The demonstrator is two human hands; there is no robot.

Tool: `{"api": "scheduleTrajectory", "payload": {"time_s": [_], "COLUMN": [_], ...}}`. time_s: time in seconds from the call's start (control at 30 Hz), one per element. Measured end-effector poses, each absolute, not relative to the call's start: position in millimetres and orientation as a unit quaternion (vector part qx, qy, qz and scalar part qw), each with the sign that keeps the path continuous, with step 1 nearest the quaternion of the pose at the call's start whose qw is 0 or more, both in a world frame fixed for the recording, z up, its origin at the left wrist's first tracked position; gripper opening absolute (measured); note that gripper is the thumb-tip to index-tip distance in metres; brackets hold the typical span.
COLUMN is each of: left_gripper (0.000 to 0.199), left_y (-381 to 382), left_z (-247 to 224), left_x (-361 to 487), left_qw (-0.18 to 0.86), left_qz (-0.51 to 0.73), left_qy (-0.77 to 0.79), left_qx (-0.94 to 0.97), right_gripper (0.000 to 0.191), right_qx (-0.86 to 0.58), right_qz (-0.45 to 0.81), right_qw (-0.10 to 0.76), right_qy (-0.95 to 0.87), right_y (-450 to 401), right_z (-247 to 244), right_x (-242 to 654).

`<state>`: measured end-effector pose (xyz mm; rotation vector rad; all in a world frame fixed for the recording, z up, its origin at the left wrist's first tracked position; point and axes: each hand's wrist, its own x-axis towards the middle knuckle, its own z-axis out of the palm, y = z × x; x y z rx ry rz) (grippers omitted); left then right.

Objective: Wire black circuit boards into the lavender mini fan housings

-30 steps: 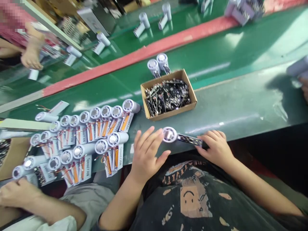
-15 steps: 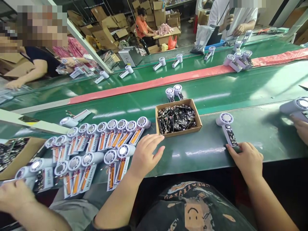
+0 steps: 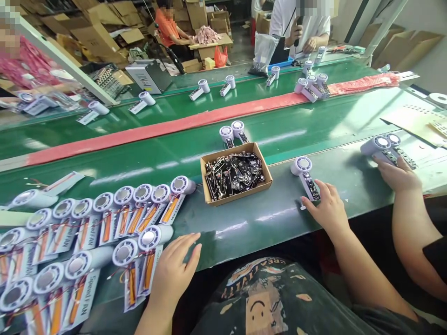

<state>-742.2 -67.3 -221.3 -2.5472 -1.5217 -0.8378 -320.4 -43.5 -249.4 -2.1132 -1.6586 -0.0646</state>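
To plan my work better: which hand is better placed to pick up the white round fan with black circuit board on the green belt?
Probably the right hand. Its fingers are at the black circuit board of the white cylindrical fan. The left hand is farther away, beside other white fans with paper cards.

— Identify the unit.
— White plastic cylindrical fan (image 3: 301, 165), round grille facing upward.
— Condition?
— Exposed black circuit board (image 3: 310, 187) projects from its body; unit lies on green conveyor belt (image 3: 251, 218).
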Motion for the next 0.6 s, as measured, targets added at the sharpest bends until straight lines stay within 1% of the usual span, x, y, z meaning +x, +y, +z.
{"api": "scheduleTrajectory", "payload": {"time_s": [0.07,0.2,0.33,0.4,0.5,0.6], "left_gripper": [0.018,0.018,0.018,0.019,0.022,0.029], "left_y": [-68,-69,-72,-71,-62,-35], "left_z": [-220,-219,-222,-220,-211,-196], "left_x": [-744,-749,-753,-753,-752,-745], "left_qw": [0.037,0.047,0.051,0.058,0.065,0.056], "left_qz": [-0.275,-0.280,-0.285,-0.288,-0.268,-0.182], "left_qy": [-0.494,-0.501,-0.501,-0.506,-0.542,-0.632], "left_qx": [-0.824,-0.818,-0.815,-0.811,-0.794,-0.751], "right_gripper": [0.051,0.051,0.044,0.048,0.063,0.076], "right_qx": [-0.762,-0.753,-0.754,-0.755,-0.755,-0.769], "right_qz": [-0.029,-0.071,-0.105,-0.106,-0.103,-0.083], "right_qw": [0.212,0.211,0.187,0.182,0.197,0.208], "right_qy": [-0.611,-0.619,-0.621,-0.621,-0.617,-0.599], "right_y": [-43,-46,-50,-50,-49,-45], "right_z": [-251,-257,-262,-262,-262,-263], "right_x": [-323,-325,-326,-325,-325,-324]}}
